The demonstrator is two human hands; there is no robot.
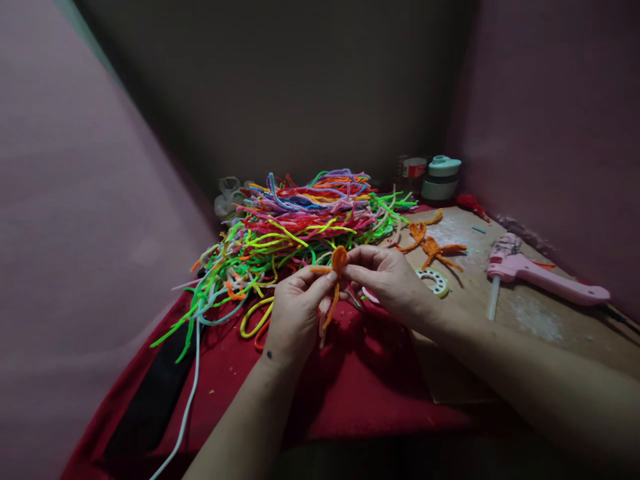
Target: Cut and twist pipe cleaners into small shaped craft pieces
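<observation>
An orange pipe cleaner (pixel 339 259), bent into a loop with loose ends, is pinched between my two hands above the red cloth. My left hand (pixel 299 310) grips it from the left, thumb and fingers pressed together below the loop. From the right, my right hand (pixel 376 273) pinches it at the loop's side. One orange end hangs down in front of my left fingers. Behind the hands lies a big heap of coloured pipe cleaners (pixel 310 213). To the right, twisted orange pipe cleaner shapes (pixel 435 250) rest on a brown board.
A pink glue gun (pixel 547 273) lies on the brown board (pixel 500 347), near a pale ring with holes (pixel 434 283). At the back stands a mint-lidded container (pixel 440 179). A white cable (pixel 193 393) crosses a black flat object (pixel 150 400) at left. Red cloth (pixel 370 400) covers the table.
</observation>
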